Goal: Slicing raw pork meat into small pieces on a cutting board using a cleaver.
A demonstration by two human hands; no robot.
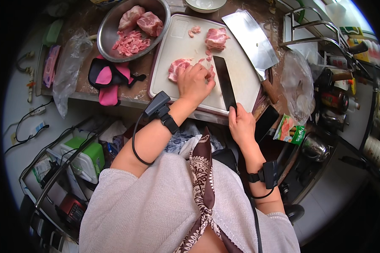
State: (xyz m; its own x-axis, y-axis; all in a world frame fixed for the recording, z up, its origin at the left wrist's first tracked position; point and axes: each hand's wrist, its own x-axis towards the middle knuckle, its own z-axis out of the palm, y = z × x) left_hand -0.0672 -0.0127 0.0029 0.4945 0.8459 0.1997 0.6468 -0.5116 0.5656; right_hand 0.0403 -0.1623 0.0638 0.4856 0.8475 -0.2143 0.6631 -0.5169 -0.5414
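My left hand [193,80] lies over a piece of raw meat [174,70] on the white cutting board [190,42], its fingers curled down on the meat's right side. The hand hides part of that piece. A dark-bladed knife [224,80] is in my right hand [243,123], gripped at the handle end; its blade points away from me over the board, to the right of my left hand. Small meat scraps [209,56] lie between the blade and the meat. Farther back on the board sit a chunk of raw meat [217,38] and a few bits [194,30].
A steel bowl [102,41] holds two meat chunks and a heap of cut meat. A broad cleaver [251,39] lies along the board's right edge. Nearby are a pink-and-black cloth item [106,76], plastic bags [71,63], a white bowl [205,4] and a metal rack [313,23].
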